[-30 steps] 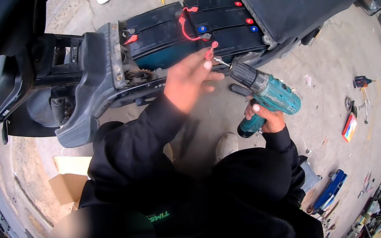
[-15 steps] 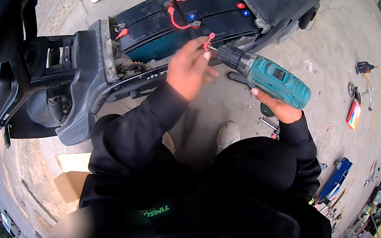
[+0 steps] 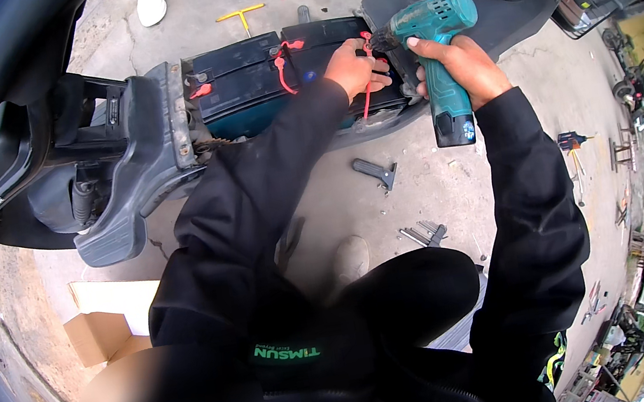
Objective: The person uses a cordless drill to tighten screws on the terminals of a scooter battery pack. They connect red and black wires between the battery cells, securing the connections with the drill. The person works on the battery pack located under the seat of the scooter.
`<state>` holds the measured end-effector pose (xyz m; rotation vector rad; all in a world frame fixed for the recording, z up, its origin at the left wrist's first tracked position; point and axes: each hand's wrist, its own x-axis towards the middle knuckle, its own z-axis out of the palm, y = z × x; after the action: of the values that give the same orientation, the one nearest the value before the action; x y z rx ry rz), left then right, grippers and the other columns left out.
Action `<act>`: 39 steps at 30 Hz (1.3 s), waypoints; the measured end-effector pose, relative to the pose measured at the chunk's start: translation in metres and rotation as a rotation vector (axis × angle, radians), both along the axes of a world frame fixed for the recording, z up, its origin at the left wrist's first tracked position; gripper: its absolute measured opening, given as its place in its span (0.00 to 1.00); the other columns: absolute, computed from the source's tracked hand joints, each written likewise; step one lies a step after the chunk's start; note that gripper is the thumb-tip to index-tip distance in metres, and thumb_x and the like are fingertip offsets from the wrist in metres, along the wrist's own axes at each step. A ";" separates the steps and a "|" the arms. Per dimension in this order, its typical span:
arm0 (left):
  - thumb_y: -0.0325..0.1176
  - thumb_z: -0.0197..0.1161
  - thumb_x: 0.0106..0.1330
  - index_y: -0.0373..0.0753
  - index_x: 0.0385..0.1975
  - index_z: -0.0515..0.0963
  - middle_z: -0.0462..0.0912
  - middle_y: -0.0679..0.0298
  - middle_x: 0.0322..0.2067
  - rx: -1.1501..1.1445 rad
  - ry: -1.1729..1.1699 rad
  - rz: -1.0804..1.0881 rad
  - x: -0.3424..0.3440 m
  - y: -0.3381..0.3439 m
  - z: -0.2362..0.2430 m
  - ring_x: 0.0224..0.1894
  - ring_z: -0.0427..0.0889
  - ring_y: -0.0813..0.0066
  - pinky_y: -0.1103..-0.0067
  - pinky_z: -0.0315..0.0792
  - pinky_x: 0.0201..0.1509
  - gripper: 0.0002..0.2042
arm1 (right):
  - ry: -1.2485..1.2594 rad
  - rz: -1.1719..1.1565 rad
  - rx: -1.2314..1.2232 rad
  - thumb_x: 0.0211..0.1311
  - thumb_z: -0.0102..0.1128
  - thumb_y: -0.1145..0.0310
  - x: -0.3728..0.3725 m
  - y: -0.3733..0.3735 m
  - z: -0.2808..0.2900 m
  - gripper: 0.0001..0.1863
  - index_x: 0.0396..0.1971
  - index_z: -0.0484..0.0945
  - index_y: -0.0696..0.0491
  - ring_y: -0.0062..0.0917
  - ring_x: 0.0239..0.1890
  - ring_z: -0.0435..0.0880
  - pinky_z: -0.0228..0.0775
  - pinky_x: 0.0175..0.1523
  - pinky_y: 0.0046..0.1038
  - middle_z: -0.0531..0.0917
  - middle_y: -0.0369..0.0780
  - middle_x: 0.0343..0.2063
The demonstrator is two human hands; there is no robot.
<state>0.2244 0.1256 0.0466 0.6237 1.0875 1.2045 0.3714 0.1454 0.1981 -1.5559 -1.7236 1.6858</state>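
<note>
In my right hand [image 3: 469,69] I grip a teal cordless drill [image 3: 437,16]. Its black chuck points left at the far right corner of the battery bay, close to my left fingertips. My left hand [image 3: 353,71] is bent around a short red cable [image 3: 368,102] by a battery terminal; its fingers partly hide the cable. Underneath are black batteries [image 3: 240,72] with teal sides, set in the floor of a dark scooter [image 3: 179,126]. Another red cable [image 3: 284,75] with red terminal covers joins batteries further left. Whether the drill bit touches a bolt is too small to tell.
A yellow T-handle wrench [image 3: 241,18] lies beyond the scooter, near a person's white shoe [image 3: 151,3]. On the ground nearer me are a black bracket-like part [image 3: 374,171] and several hex keys [image 3: 424,234]. An open cardboard box [image 3: 98,336] stands left.
Both hands have moved away from me toward the far right batteries, the left one carrying the red cable. The drill is now raised, its handle pointing toward me.
</note>
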 end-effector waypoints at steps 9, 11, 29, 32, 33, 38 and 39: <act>0.25 0.45 0.71 0.37 0.61 0.60 0.79 0.54 0.39 -0.014 -0.211 0.134 0.004 0.056 -0.025 0.37 0.83 0.66 0.73 0.81 0.42 0.18 | -0.319 0.095 0.073 0.58 0.65 0.62 -0.069 0.083 -0.012 0.21 0.44 0.74 0.63 0.29 0.24 0.83 0.78 0.29 0.30 0.80 0.44 0.27; 0.25 0.45 0.71 0.36 0.60 0.61 0.79 0.55 0.38 -0.044 -0.119 0.142 0.009 0.059 -0.023 0.35 0.82 0.67 0.74 0.81 0.37 0.17 | -0.354 0.071 0.054 0.58 0.64 0.62 -0.071 0.085 -0.014 0.22 0.45 0.74 0.64 0.30 0.24 0.83 0.78 0.30 0.31 0.79 0.45 0.27; 0.26 0.56 0.56 0.12 0.51 0.64 0.82 0.38 0.32 0.233 0.739 0.043 0.022 0.043 -0.044 0.40 0.84 0.44 0.62 0.77 0.46 0.26 | -0.544 0.086 0.036 0.55 0.66 0.62 -0.103 0.106 -0.016 0.24 0.46 0.72 0.62 0.31 0.23 0.83 0.79 0.29 0.34 0.79 0.45 0.28; 0.27 0.56 0.57 0.12 0.53 0.63 0.82 0.37 0.35 0.261 0.883 -0.021 0.026 0.056 -0.062 0.43 0.84 0.44 0.63 0.77 0.48 0.26 | -0.590 0.109 0.030 0.55 0.67 0.62 -0.114 0.107 -0.015 0.24 0.47 0.72 0.61 0.31 0.23 0.83 0.80 0.29 0.33 0.79 0.44 0.29; 0.27 0.55 0.58 0.12 0.55 0.63 0.82 0.37 0.36 0.232 0.898 -0.052 0.026 0.058 -0.063 0.44 0.83 0.45 0.63 0.77 0.48 0.27 | -0.604 0.115 0.028 0.55 0.67 0.62 -0.117 0.108 -0.016 0.24 0.47 0.72 0.61 0.31 0.23 0.83 0.80 0.29 0.33 0.79 0.44 0.28; 0.29 0.54 0.60 0.13 0.58 0.61 0.83 0.39 0.38 0.222 0.909 -0.121 0.014 0.055 -0.061 0.45 0.84 0.48 0.66 0.78 0.48 0.29 | -0.624 0.079 0.023 0.56 0.67 0.61 -0.126 0.108 -0.023 0.24 0.46 0.72 0.60 0.31 0.23 0.83 0.80 0.30 0.33 0.79 0.44 0.28; 0.29 0.54 0.60 0.13 0.59 0.61 0.83 0.39 0.39 0.193 0.876 -0.132 0.009 0.055 -0.056 0.45 0.84 0.48 0.66 0.78 0.48 0.29 | -0.614 0.062 0.022 0.56 0.66 0.61 -0.127 0.106 -0.022 0.23 0.46 0.72 0.60 0.31 0.23 0.83 0.80 0.30 0.33 0.79 0.44 0.28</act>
<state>0.2334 0.1803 -0.0094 1.4281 1.6195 0.9243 0.2448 0.2519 0.1761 -2.1864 -2.0644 1.2765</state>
